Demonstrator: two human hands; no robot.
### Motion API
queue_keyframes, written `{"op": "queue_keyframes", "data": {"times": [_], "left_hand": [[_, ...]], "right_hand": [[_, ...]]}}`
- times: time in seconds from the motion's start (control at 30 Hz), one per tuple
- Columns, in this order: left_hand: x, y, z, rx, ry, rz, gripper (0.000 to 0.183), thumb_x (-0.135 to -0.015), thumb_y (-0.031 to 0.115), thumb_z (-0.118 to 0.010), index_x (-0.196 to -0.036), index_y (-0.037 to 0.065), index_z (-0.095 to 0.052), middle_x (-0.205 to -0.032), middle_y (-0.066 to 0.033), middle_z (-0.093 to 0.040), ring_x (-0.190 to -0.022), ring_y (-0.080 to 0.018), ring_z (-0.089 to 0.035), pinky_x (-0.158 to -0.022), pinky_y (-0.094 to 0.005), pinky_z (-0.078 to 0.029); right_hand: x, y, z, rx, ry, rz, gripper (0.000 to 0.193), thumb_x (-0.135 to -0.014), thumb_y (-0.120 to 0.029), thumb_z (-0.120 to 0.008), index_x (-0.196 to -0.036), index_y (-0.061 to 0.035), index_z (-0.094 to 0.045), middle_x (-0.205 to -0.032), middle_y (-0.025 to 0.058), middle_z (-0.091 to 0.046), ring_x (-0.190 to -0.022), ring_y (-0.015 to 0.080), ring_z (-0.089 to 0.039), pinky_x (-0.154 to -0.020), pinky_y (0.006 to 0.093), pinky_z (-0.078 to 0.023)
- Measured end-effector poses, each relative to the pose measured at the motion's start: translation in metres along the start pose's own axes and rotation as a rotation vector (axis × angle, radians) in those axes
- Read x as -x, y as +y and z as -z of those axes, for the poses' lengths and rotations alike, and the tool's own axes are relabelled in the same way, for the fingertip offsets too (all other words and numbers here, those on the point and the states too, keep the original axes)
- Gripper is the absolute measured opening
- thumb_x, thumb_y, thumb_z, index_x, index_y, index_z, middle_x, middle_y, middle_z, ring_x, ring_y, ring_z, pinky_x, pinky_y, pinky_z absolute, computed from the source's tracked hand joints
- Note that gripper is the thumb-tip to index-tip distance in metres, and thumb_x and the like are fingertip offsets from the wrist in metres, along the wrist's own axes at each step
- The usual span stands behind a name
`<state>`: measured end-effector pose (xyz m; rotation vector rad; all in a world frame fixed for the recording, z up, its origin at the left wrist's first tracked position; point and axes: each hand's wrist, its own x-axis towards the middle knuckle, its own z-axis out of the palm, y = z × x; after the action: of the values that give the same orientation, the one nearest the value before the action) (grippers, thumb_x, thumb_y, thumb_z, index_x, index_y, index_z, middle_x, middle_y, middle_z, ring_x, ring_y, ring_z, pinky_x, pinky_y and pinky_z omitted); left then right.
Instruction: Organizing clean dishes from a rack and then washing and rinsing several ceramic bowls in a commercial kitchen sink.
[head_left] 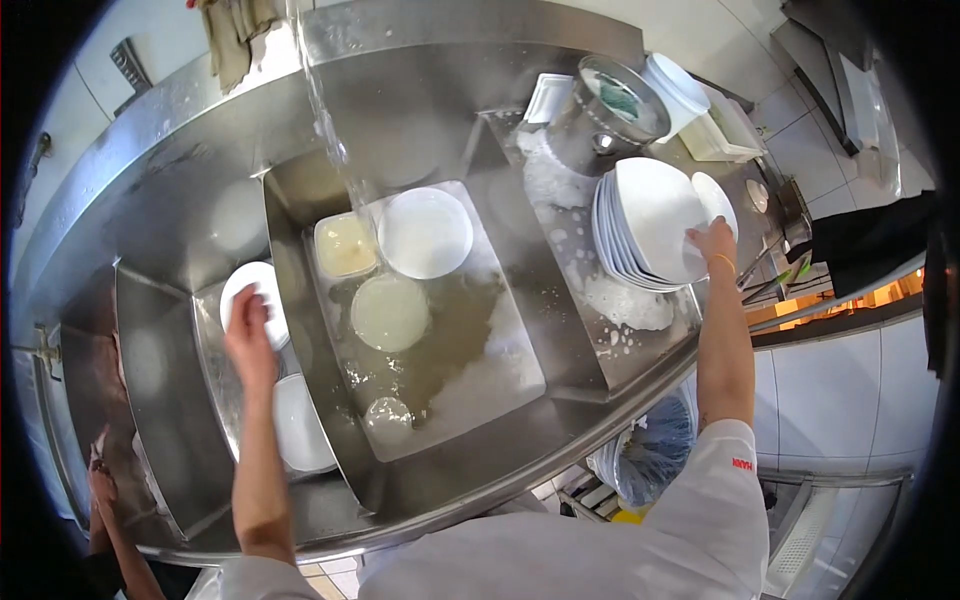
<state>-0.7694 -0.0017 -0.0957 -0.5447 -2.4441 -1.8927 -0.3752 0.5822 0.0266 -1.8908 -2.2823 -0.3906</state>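
My left hand (250, 335) hovers over a round white plate (237, 290) in the left sink basin, its fingers bent and a little apart. Whether it touches the plate is hard to see. Below that plate, another white dish (300, 430) lies in the same basin, partly behind the divider. Over on the right, my right hand (713, 245) grips the edge of a white plate (655, 220) at a leaning stack on the steel drainboard. A smaller white oval dish (713, 200) sits just behind those fingers.
Water (330, 140) pours into the middle basin (530, 340), which holds a square tub (345, 245), a round white dish (425, 232) and submerged round pieces. A steel pot (610, 115) stands behind the plates amid foam. Another person's hands (102, 485) are at far left.
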Motion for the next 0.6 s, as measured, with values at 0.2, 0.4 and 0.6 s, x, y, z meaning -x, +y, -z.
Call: {"op": "queue_keyframes", "data": {"times": [0.2, 0.4, 0.6], "left_hand": [[0.078, 0.151, -0.272, 0.748, -0.903, 0.315, 0.037, -0.089, 0.021, -0.057, -0.120, 0.002, -0.049, -0.090, -0.0034, -0.058, -0.074, -0.0115, -0.056, -0.065, -0.0276, -0.047], [0.103, 0.195, -0.422, 0.293, -0.677, 0.063, 0.034, -0.082, 0.013, -0.056, -0.108, -0.007, -0.047, -0.093, -0.0175, -0.058, -0.072, -0.0239, -0.063, -0.051, -0.0343, -0.055], [0.096, 0.172, -0.421, 0.624, -0.769, 0.163, 0.039, -0.080, 0.005, -0.053, -0.116, -0.003, -0.043, -0.107, -0.0204, -0.054, -0.093, -0.0296, -0.057, -0.068, -0.0381, -0.051]], "right_hand": [[-0.016, 0.025, -0.007, -0.299, -0.238, 0.059, 0.044, -0.068, -0.039, -0.074, -0.088, -0.0030, -0.060, -0.098, 0.0200, -0.063, -0.090, 0.0350, -0.062, -0.078, 0.0407, -0.048], [-0.016, 0.057, -0.012, -1.055, -0.384, -0.055, 0.020, -0.072, -0.016, -0.066, -0.080, -0.0035, -0.052, -0.077, 0.0053, -0.055, -0.073, 0.0164, -0.053, -0.066, 0.0303, -0.044], [0.058, 0.008, 0.099, -1.334, -0.024, 0.128, 0.013, -0.072, 0.000, -0.051, -0.081, -0.0076, -0.045, -0.074, 0.0005, -0.044, -0.069, 0.0104, -0.044, -0.064, 0.0248, -0.039]]}}
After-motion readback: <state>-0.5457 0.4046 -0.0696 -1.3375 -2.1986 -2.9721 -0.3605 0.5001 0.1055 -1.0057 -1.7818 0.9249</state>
